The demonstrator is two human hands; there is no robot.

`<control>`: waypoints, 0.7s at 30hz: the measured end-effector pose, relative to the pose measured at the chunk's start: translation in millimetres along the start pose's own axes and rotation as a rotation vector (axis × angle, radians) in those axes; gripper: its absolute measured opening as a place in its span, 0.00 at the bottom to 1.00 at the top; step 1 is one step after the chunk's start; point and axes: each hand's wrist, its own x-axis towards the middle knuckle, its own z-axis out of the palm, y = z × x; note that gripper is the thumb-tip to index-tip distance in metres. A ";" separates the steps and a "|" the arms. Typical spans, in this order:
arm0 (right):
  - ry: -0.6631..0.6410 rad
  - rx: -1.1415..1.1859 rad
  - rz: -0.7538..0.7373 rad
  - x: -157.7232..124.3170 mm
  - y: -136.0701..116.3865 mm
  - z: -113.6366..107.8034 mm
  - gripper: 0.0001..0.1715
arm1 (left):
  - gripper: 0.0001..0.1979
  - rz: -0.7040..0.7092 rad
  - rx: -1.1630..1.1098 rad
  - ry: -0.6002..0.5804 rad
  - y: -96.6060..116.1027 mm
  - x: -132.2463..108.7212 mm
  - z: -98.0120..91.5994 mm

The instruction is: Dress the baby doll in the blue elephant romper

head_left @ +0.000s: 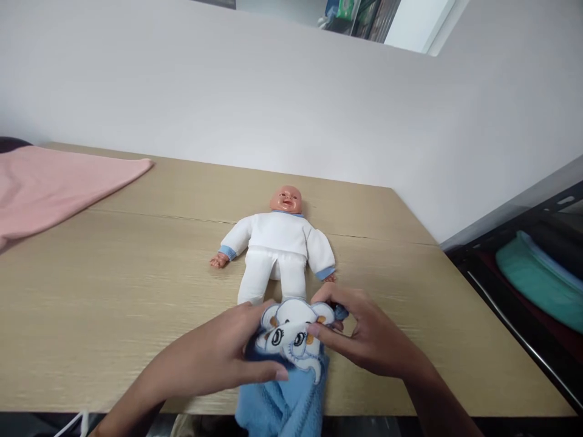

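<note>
Holding blue plush cloth (294, 397) at the frame's lower centre, the left hand (223, 349) loosely wraps one side, the right hand (371, 334) pinches the other; it seems light, floppy, best gripped by edges.

Text, labels, brands, numbers and signs: none legible from where I stand.
</note>
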 end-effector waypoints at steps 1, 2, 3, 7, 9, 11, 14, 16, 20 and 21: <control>0.019 -0.005 -0.025 -0.6 0.0 1.5 0.07 | 0.20 0.030 0.029 -0.014 -2.8 -0.7 -1.1; 0.037 0.006 -0.047 -1.3 1.1 3.8 0.06 | 0.18 0.047 0.052 -0.019 -5.3 -1.5 -2.1; 0.046 0.034 -0.058 -2.0 3.0 6.8 0.05 | 0.16 0.054 0.063 -0.012 -7.3 -2.1 -3.0; -0.077 0.188 0.025 -2.7 13.2 20.9 0.29 | 0.10 0.007 -0.007 0.070 -9.3 -1.7 -4.4; -0.207 0.226 0.045 -2.1 14.8 25.4 0.39 | 0.09 -0.041 -0.069 0.082 -8.3 -0.1 -3.3; -0.336 0.262 0.015 -1.8 12.1 27.1 0.37 | 0.09 -0.064 -0.130 0.110 -7.5 1.1 -1.3; -0.413 0.211 -0.045 -2.2 4.5 29.0 0.23 | 0.09 -0.056 -0.133 0.168 -6.1 0.8 1.0; -0.366 0.132 -0.094 -2.1 1.9 31.7 0.14 | 0.08 -0.049 -0.059 0.142 -4.5 -0.8 0.2; -0.288 0.194 -0.124 -1.0 8.2 34.4 0.13 | 0.19 0.083 0.015 -0.077 -4.0 -5.6 -7.8; -0.282 0.217 -0.079 -1.3 11.0 33.7 0.17 | 0.26 0.104 0.015 -0.121 -5.2 -6.7 -10.0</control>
